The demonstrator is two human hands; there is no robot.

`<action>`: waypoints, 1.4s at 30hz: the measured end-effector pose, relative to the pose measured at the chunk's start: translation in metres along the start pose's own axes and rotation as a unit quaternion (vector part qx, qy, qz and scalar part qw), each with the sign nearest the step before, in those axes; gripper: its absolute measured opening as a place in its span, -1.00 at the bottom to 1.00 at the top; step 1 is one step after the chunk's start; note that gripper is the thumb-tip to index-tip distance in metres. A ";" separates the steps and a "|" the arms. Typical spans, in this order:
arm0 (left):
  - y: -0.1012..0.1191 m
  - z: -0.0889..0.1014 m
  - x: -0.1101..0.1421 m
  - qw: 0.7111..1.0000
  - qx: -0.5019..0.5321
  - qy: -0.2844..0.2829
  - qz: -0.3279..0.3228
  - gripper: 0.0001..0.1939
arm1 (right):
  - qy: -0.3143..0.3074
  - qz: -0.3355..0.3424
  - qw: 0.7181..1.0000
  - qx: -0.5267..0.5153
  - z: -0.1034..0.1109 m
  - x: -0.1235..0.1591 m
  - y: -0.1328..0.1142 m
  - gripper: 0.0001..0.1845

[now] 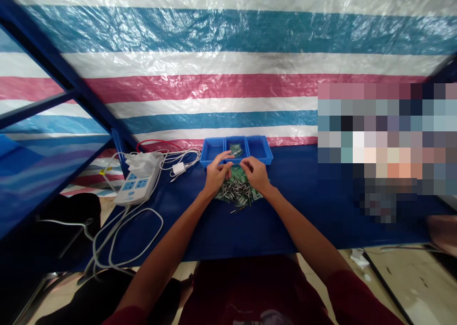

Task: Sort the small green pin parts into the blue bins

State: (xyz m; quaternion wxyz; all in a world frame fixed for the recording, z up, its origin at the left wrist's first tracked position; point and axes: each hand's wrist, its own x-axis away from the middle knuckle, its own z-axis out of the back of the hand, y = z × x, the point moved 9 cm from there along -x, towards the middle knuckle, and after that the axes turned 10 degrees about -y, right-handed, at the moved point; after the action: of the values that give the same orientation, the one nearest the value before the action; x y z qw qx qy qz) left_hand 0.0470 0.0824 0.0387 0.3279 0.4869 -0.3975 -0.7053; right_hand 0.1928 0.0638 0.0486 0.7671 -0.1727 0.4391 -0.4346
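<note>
My left hand (pixel 216 173) is over the left side of a heap of short metal rods (pixel 236 191), its index finger stretched out and its thumb bent against other fingers. Facing it, my right hand (pixel 256 173) has its thumb and fingertips pinched together. What either hand holds is too small to make out. Clear greenish plastic bags (pixel 238 173) lie under and behind the rods, between the hands. Just beyond the fingertips stands a blue three-compartment tray (pixel 268 161). Its middle compartment contains a greenish plastic packet (pixel 235 149).
A white power strip (pixel 137 187) with plugs sits left on the blue table (pixel 214 239), with looped white cables (pixel 157 230) and a white charger (pixel 177 168). A striped plastic sheet (pixel 221 87) hangs behind. At the right, another person's area is pixelated; part of a hand (pixel 442 232) shows.
</note>
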 end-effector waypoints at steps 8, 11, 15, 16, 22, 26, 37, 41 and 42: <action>0.020 0.002 0.004 0.977 -0.208 0.016 -0.041 -0.71 | 0.027 -0.024 0.999 -0.008 0.005 0.002 0.005 -0.70; 0.022 0.002 0.005 0.970 -0.240 0.021 -0.041 -0.65 | 0.015 -0.015 1.000 -0.010 0.001 0.002 0.003 -0.66; 0.024 0.005 0.006 0.966 -0.250 0.042 -0.043 -0.56 | -0.011 -0.004 1.000 -0.013 -0.005 0.002 0.000 -0.67; 0.025 0.006 0.007 0.966 -0.250 0.044 -0.047 -0.55 | -0.011 -0.001 1.000 -0.012 -0.005 0.002 0.000 -0.67; 0.027 0.005 0.006 0.969 -0.235 0.039 -0.067 -0.67 | -0.011 0.009 1.000 -0.005 -0.006 0.003 0.000 -0.66; 0.025 0.004 0.008 0.966 -0.246 0.041 -0.069 -0.69 | -0.002 0.011 1.000 -0.005 -0.005 0.003 -0.001 -0.65; 0.033 0.059 0.013 0.903 -0.326 0.272 -0.071 -0.68 | -0.007 -0.034 0.999 0.011 -0.003 0.001 0.007 -0.67; 0.019 0.065 -0.003 0.890 -0.397 0.219 -0.041 -0.68 | -0.002 -0.043 0.999 0.028 0.000 0.001 0.011 -0.70; 0.016 0.063 -0.005 0.889 -0.410 0.199 -0.037 -0.65 | -0.007 -0.050 0.998 0.036 0.000 0.000 0.013 -0.71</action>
State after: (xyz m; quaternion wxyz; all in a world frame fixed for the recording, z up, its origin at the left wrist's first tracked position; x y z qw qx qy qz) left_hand -0.0097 0.0948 0.0683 0.5440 0.4533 0.0190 -0.7058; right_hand 0.1992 0.0708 0.0400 0.7534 -0.1699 0.4087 -0.4863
